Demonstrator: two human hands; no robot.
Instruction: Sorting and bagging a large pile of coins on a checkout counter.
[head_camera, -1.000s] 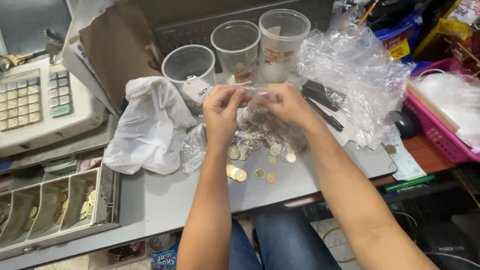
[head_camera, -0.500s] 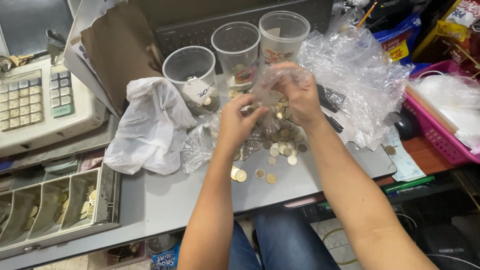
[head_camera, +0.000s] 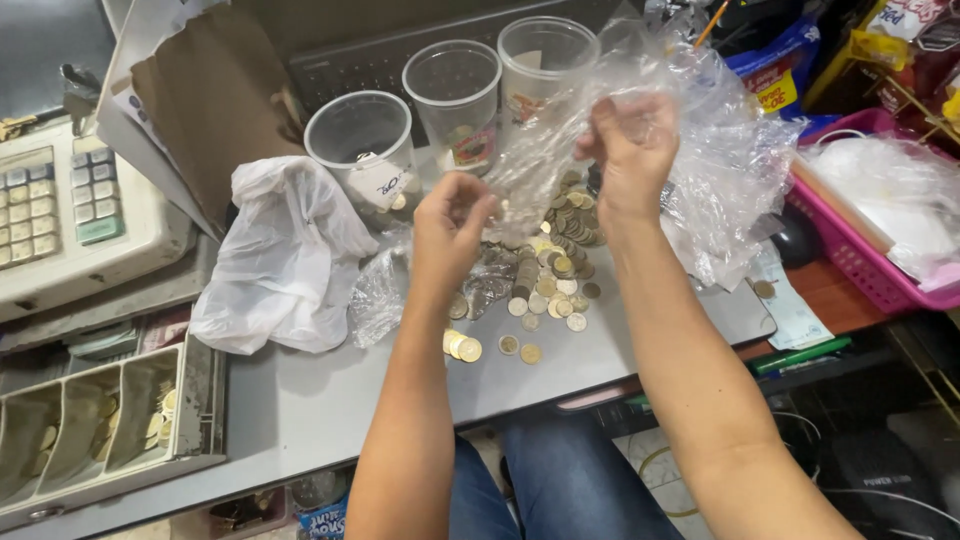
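Note:
My left hand (head_camera: 452, 222) and my right hand (head_camera: 628, 150) both grip a clear plastic bag (head_camera: 548, 152), lifted and upended above the grey counter (head_camera: 330, 395). A pile of coins (head_camera: 552, 268) lies spread on the counter under the bag, with a few stray coins (head_camera: 462, 346) nearer the front edge. My right hand is higher, close to the plastic cups; my left hand pinches the bag's lower edge just over the coins.
Three clear plastic cups (head_camera: 455, 92) stand behind the coins. A white plastic bag (head_camera: 285, 255) lies left, another crumpled clear bag (head_camera: 735, 170) right. A cash register (head_camera: 70, 215) and open coin drawer (head_camera: 95, 425) are at left, a pink basket (head_camera: 865, 260) at right.
My right hand has lifted the clear bag up and back, turning it over. Coins have spilled out, and the pile on the counter has grown.

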